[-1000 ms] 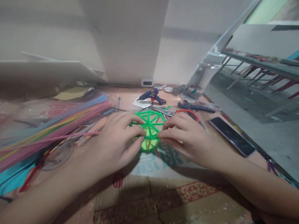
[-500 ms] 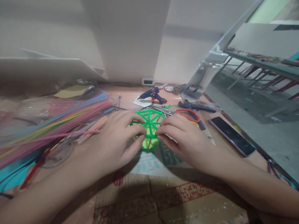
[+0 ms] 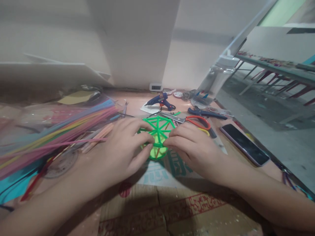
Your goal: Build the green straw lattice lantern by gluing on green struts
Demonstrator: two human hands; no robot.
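- Pinching the green spoked frame from both sides, over the printed sheet with teal lettering, straight in front of me.
- Left hand: thumb and fingers gripping the frame's left side, by the near crossbar. Right hand: fingertips meeting at that crossbar's joint, thumb partly hidden below.
- Lime patch with a brown strip showing at the frame's near end.
- Good handling, as I judge it: keep the left side steady, press the joint evenly, no twisting, so the thin spokes don't bow or pull off the hub.
- Against half a second ago: right fingertips slightly farther left, thumb tucked closer in; left hand and frame about where they were.
- Just beyond: scissors with orange and yellow handles, then the hot glue gun.
- Farther out: pipe cleaners on my left; smartphone and clear bottle on my right.
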